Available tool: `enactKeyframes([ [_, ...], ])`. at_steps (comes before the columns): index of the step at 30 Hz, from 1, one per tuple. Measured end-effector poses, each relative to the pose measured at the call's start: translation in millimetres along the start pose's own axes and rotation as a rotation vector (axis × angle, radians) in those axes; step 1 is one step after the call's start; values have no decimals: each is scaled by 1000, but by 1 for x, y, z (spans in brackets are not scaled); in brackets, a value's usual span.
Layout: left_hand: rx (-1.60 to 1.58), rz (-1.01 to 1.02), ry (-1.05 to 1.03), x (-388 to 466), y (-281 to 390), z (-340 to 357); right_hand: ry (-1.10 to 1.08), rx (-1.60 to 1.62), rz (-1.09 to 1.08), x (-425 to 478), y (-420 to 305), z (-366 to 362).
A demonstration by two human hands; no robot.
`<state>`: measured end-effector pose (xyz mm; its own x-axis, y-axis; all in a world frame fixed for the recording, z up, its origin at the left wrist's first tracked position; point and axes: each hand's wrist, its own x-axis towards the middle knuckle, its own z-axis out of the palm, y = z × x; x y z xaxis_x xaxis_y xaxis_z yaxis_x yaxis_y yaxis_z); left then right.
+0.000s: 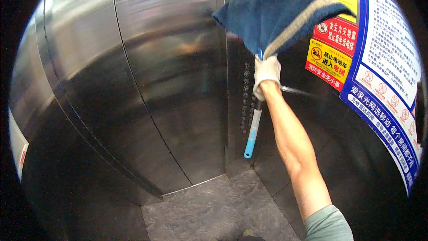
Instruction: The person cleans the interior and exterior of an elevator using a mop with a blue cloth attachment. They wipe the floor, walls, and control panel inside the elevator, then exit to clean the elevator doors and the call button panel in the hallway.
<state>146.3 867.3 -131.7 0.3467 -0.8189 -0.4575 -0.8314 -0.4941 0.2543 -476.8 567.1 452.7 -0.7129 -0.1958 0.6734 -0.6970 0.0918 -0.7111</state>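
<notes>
My right hand, in a white glove, is closed around the upper part of a long-handled tool, whose light blue grip end hangs down. A dark blue cloth with a beige edge strip spreads out above the glove, raised in front of the elevator wall beside the button panel. What the cloth is fixed to is mostly hidden; a bit of blue plastic shows at its base. My left hand is out of view.
Closed metal elevator doors stand at the left. A handrail runs along the right wall, below red and yellow warning signs and a large blue-bordered poster. Grey flooring lies below, with a shoe tip at the bottom.
</notes>
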Motion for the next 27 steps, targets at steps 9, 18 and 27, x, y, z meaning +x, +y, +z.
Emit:
enactKeyframes([
  [9,8,46,32,5,-2,7,-102,-36,23,-57,61,4],
  [18,4,225,106,18,-5,12,-535,-327,282,-236,236,-71],
  [27,25,190,-120,20,-17,14,-727,-704,550,-484,332,-260],
])
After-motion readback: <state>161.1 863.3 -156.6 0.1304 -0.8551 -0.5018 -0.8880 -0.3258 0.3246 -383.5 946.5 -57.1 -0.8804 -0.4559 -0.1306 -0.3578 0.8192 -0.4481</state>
